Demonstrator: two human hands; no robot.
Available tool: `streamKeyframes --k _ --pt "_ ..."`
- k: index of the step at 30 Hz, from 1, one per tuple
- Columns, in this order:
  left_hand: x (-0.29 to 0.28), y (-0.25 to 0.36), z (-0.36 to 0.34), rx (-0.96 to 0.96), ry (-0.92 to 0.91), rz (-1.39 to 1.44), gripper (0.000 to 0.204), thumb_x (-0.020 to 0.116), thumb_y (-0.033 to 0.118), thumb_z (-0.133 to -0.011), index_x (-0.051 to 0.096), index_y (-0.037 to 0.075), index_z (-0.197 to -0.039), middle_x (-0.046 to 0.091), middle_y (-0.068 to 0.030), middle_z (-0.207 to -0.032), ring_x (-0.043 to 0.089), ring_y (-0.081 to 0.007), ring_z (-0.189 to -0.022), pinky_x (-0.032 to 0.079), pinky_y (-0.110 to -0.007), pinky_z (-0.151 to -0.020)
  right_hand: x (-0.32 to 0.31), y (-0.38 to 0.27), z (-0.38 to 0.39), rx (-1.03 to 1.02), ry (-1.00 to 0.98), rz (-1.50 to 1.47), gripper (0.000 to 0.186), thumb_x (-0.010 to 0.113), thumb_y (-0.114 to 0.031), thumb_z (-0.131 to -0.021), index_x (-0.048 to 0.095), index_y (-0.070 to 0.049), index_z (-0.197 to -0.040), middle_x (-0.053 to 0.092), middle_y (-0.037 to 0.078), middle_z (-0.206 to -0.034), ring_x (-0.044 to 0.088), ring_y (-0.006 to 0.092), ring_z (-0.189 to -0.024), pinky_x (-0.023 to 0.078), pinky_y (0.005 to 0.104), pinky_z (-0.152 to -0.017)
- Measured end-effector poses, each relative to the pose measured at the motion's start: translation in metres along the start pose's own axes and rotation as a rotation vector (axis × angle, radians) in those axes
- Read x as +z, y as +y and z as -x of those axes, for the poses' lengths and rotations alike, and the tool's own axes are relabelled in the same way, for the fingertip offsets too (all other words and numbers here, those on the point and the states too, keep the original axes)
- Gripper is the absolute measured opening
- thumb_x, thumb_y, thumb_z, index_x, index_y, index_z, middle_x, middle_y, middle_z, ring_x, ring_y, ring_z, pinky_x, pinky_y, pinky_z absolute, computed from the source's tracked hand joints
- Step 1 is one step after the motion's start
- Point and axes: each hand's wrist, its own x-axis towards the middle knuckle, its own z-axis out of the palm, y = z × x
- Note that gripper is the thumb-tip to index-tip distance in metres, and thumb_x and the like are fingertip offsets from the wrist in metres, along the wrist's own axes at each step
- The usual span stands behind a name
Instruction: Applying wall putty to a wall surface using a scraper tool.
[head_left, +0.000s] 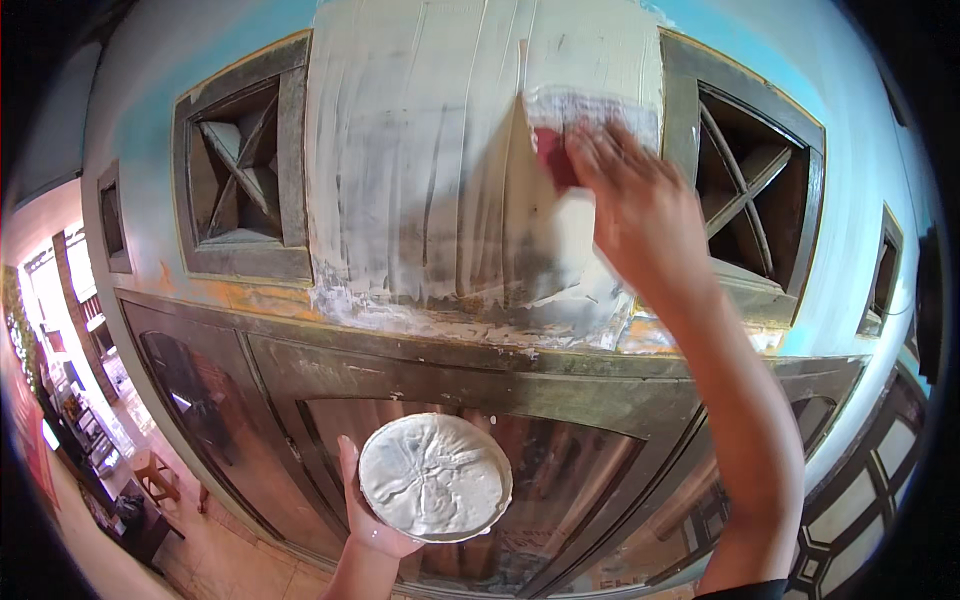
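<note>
My right hand (640, 205) is raised against the wall and grips a wide putty scraper (585, 115) with a red handle; its blade, smeared white, lies flat on the wall. A patch of wet white putty (430, 150) with vertical streaks covers the wall between two openings. Low down, my left hand (368, 520) holds a round pan (435, 477) filled with white putty, level in front of the door top.
Two square vent openings with crossed wooden slats, one on the left (240, 165) and one on the right (755, 170), flank the patch. Below runs a dark wooden door frame (500, 365) with glass panels. The wall (150, 110) is pale blue. A tiled floor with furniture (150, 480) lies far below left.
</note>
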Motion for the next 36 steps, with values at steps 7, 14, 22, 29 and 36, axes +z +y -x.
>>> streamKeyframes --k 7,14,22,29,36 --pt "-0.005 0.001 0.002 -0.010 0.059 -0.047 0.095 0.032 0.078 -0.095 0.049 -0.001 -0.145 0.054 -0.0212 -0.145 0.054 -0.0410 -0.131 0.041 -0.058 -0.110 -0.056 -0.078 0.124 -0.122 -0.330 -0.144 0.049 0.059 -0.015 -0.088 0.060 -0.002 -0.134 0.061 0.016 -0.137 0.053 0.0360 -0.135 0.044 0.0506 -0.108" --pt "-0.004 0.007 0.009 0.106 0.088 -0.030 0.094 0.032 0.078 -0.096 0.051 -0.001 -0.144 0.056 -0.0213 -0.143 0.055 -0.0412 -0.128 0.044 -0.057 -0.108 -0.070 -0.023 -0.007 -0.095 0.031 -0.192 0.049 0.056 0.005 -0.089 0.061 -0.006 -0.137 0.068 0.015 -0.130 0.066 0.0308 -0.121 0.052 0.0450 -0.100" --pt "0.009 0.012 0.008 0.125 -0.015 0.011 0.095 0.031 0.078 -0.096 0.049 -0.001 -0.145 0.055 -0.0210 -0.144 0.054 -0.0398 -0.131 0.043 -0.056 -0.109 0.016 0.068 -0.098 0.020 0.195 -0.083 0.043 0.054 -0.001 -0.091 0.062 -0.014 -0.132 0.068 0.011 -0.127 0.066 0.0355 -0.110 0.056 0.0448 -0.091" --pt "0.007 0.038 0.003 0.167 0.000 -0.047 0.094 0.032 0.078 -0.096 0.048 0.000 -0.146 0.054 -0.0200 -0.147 0.054 -0.0402 -0.132 0.041 -0.056 -0.111 -0.014 -0.055 0.036 -0.238 -0.181 -0.042 0.052 0.057 -0.018 -0.090 0.056 0.000 -0.139 0.059 0.016 -0.140 0.052 0.0380 -0.135 0.045 0.0510 -0.106" --pt "0.018 0.053 -0.005 0.075 -0.199 0.157 0.096 0.032 0.078 -0.095 0.045 0.000 -0.149 0.052 -0.0212 -0.148 0.053 -0.0412 -0.132 0.042 -0.058 -0.111 -0.080 -0.085 0.075 -0.334 -0.465 -0.214 0.047 0.062 -0.016 -0.086 0.064 -0.001 -0.130 0.065 0.014 -0.132 0.059 0.0320 -0.129 0.046 0.0490 -0.106"
